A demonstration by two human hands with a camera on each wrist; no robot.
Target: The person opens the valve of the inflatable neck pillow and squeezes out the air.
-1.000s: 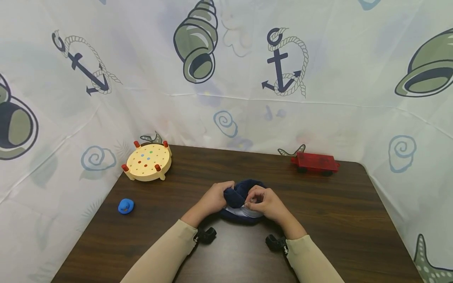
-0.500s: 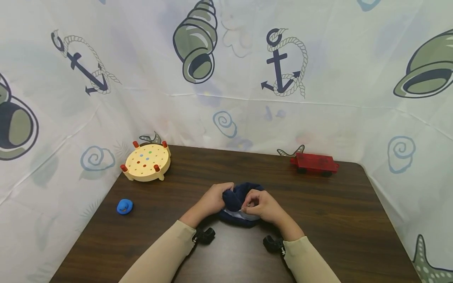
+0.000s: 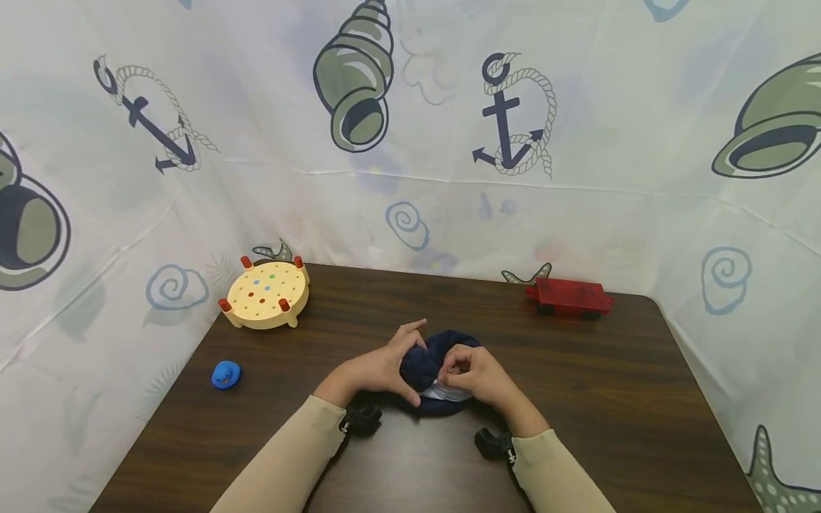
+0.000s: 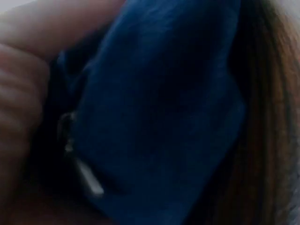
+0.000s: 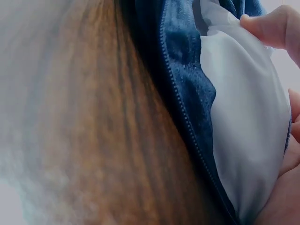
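A dark blue, soft cloth item [image 3: 420, 369] with an opened zip and white lining [image 3: 444, 391] lies bunched on the table before me. My left hand [image 3: 385, 365] is at its left side, thumb and fingers spread apart around the folded blue cloth. In the left wrist view a metal zip pull [image 4: 88, 177] hangs beside the blue fabric. My right hand [image 3: 479, 374] pinches at the item's right side, thumb and forefinger meeting. The right wrist view shows a thumb [image 5: 267, 26] on the white inner cloth [image 5: 243, 98], next to the zip teeth [image 5: 176, 93].
A pale yellow round toy [image 3: 269, 291] with red-tipped pegs stands at the back left. Nearer lies a small blue toy duck [image 3: 226, 374]. A red toy wagon [image 3: 569, 296] is at the back right. Printed cloth [image 3: 436, 142] hangs behind the dark wooden table [image 3: 609, 385].
My left hand has let go of the blue cloth, spread its fingers and moved slightly left. My right hand has shifted slightly down, still pinching.
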